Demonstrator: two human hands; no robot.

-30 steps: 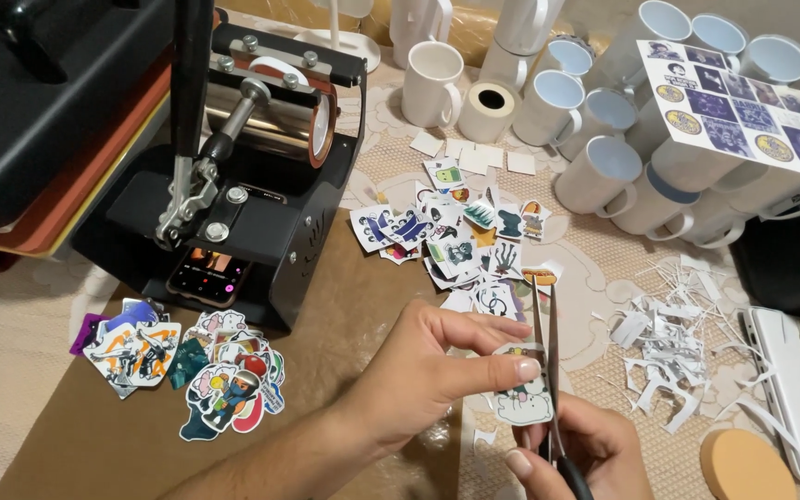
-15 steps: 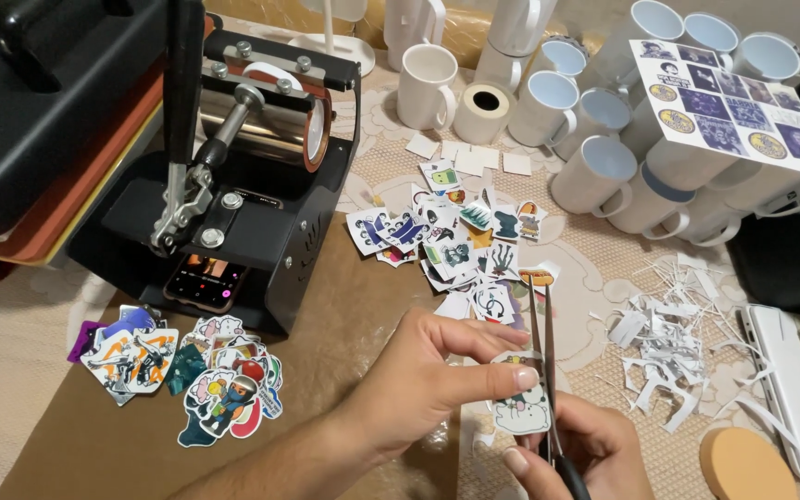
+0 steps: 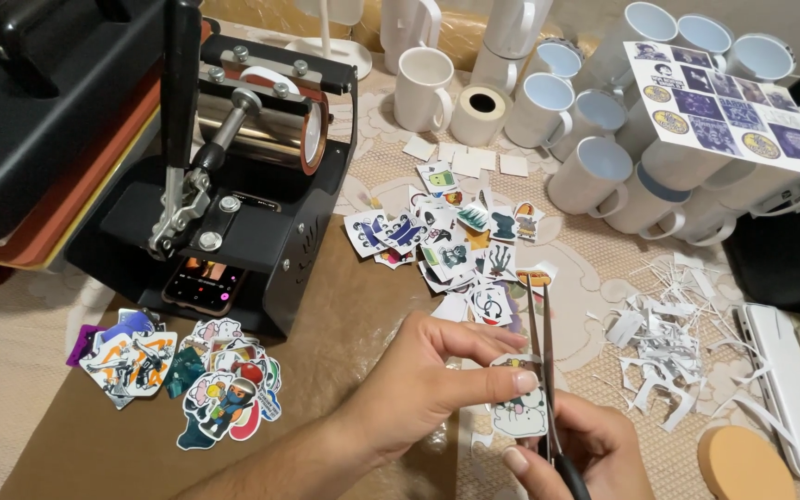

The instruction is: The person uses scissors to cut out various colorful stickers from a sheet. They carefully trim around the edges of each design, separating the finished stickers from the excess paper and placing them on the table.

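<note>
Little has shifted since the earlier pictures: the left hand (image 3: 418, 389) keeps pinching the cartoon sticker cut-out (image 3: 518, 407) between thumb and forefinger, held low above the brown paper sheet (image 3: 344, 324), while the scissors (image 3: 541, 370) stay in the right hand (image 3: 576, 454), blades nearly closed and running up along the sticker's right edge, so trimming looks mid-cut. Around them lie a pile of finished stickers (image 3: 187, 370) at the left, loose uncut stickers (image 3: 446, 241) ahead, paper trimmings (image 3: 668, 343) to the right, white mugs (image 3: 594, 139) behind, and the black mug press (image 3: 243, 185). Nothing blocks the hands.
</note>
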